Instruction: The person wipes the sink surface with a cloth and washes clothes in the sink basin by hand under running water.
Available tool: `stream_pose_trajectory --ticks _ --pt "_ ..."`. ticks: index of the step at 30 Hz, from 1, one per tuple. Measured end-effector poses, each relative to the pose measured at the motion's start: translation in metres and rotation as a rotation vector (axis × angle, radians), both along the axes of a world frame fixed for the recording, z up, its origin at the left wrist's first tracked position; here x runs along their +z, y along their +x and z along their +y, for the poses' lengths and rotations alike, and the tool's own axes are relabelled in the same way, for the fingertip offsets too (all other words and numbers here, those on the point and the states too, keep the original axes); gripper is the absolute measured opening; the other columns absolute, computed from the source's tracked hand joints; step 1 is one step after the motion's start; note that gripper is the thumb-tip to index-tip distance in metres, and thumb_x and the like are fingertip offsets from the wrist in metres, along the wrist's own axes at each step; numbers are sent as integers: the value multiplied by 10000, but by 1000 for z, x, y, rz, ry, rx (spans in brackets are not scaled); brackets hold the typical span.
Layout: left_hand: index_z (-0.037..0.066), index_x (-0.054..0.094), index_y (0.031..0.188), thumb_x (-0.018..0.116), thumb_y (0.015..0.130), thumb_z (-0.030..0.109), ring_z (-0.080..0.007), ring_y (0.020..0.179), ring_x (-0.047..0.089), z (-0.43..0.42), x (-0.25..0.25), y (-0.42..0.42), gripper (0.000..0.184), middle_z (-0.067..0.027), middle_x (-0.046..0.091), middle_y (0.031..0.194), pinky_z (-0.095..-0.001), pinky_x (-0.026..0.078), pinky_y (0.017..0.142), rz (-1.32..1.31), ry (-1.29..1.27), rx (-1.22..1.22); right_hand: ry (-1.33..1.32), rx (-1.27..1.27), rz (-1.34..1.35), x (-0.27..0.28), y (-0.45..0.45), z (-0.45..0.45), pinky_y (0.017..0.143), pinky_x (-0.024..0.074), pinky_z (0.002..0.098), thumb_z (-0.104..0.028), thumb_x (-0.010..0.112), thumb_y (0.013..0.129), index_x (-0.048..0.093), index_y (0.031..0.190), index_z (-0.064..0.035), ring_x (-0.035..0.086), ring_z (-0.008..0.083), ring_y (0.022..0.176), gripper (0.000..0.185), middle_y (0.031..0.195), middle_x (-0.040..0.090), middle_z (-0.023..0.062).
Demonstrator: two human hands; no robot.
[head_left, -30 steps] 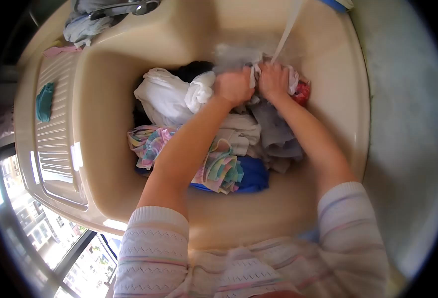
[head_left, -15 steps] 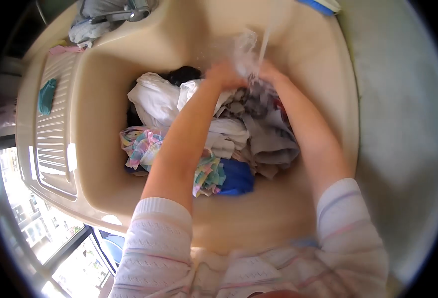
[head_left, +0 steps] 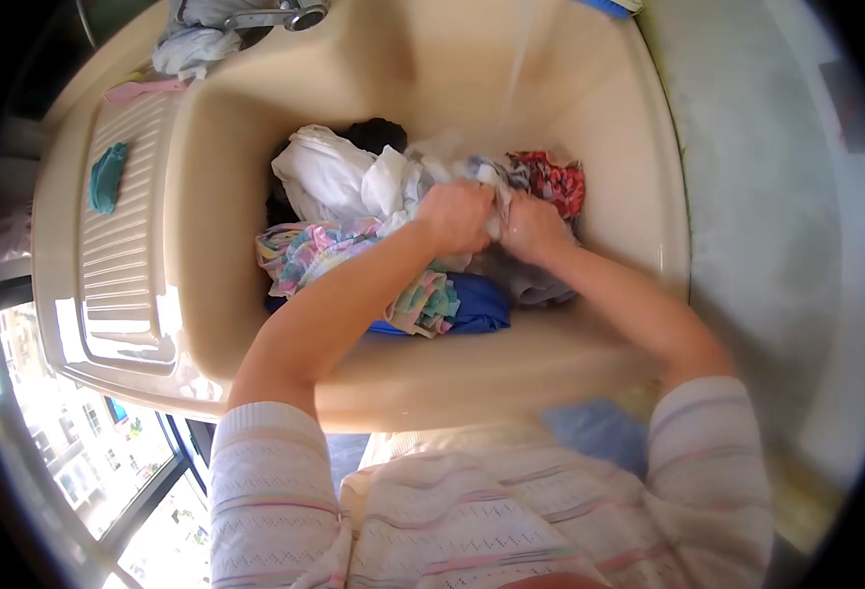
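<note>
My left hand (head_left: 460, 216) and my right hand (head_left: 534, 226) are close together over the basin, fists closed on a wet, pale cloth (head_left: 491, 184) that shows between them. Its exact kind is not clear. Under and around the hands lies a heap of wet laundry. To the left are a white garment (head_left: 326, 175) and a pastel ruffled garment (head_left: 305, 253). A blue cloth (head_left: 481, 304) and a grey garment (head_left: 533, 281) sit nearer me, the grey one partly hidden by my right hand. Beyond that hand lies a red patterned cloth (head_left: 553, 185).
The beige sink basin (head_left: 218, 245) surrounds the laundry. A thin stream of water (head_left: 519, 74) falls at the back. On the ribbed washboard (head_left: 128, 265) at left lies a teal cloth (head_left: 107, 179). A metal faucet part (head_left: 275, 17) and a brush (head_left: 611, 7) are at the far edge.
Both hands have come back toward me from the water stream, bringing the pale cloth with them. The red patterned cloth is now more exposed, and the view has shifted slightly.
</note>
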State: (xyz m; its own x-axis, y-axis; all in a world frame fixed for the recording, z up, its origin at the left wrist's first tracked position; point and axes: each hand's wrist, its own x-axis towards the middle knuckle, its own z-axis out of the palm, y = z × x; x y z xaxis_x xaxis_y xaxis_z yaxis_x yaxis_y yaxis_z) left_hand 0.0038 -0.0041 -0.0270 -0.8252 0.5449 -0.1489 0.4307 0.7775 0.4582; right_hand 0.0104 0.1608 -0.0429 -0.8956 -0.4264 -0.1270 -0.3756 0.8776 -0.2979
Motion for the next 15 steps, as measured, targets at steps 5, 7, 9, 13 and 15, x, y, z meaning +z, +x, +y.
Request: stream_pose_trajectory --ticks 5,7,9,13,15 --pt "50 516 955 606 669 220 -300 928 577 6 -39 -57 344 -153 607 943 -398 478 767 36 68 195 132 -183 23 -28 -69 -13 632 484 463 -329 406 858 559 869 -22 612 367 710 343 800 622 207" --pt "62 516 962 589 683 223 -307 916 586 8 -57 -87 331 -155 608 952 -414 477 764 45 61 258 126 -270 53 -45 -102 -18 658 489 456 -359 382 867 592 869 -12 619 369 732 405 799 626 213" --pt "65 508 957 594 689 242 -324 883 595 6 -67 -114 332 -166 608 956 -430 475 764 72 60 340 155 -318 34 -57 -137 -24 683 491 447 -371 381 856 615 887 -6 620 371 751 435 800 625 219" --pt "81 493 1066 575 723 350 -362 891 592 3 -90 -154 444 -186 605 992 -449 464 796 8 41 395 14 -330 108 -108 -187 -11 744 474 467 -322 374 856 619 977 -88 600 393 844 360 911 614 222" --pt "90 477 1127 570 726 413 -372 934 574 -2 -94 -155 523 -190 594 1029 -454 448 828 19 25 404 -74 -340 170 -119 -193 -9 747 473 466 -327 367 846 633 942 -84 598 389 856 373 916 617 213"
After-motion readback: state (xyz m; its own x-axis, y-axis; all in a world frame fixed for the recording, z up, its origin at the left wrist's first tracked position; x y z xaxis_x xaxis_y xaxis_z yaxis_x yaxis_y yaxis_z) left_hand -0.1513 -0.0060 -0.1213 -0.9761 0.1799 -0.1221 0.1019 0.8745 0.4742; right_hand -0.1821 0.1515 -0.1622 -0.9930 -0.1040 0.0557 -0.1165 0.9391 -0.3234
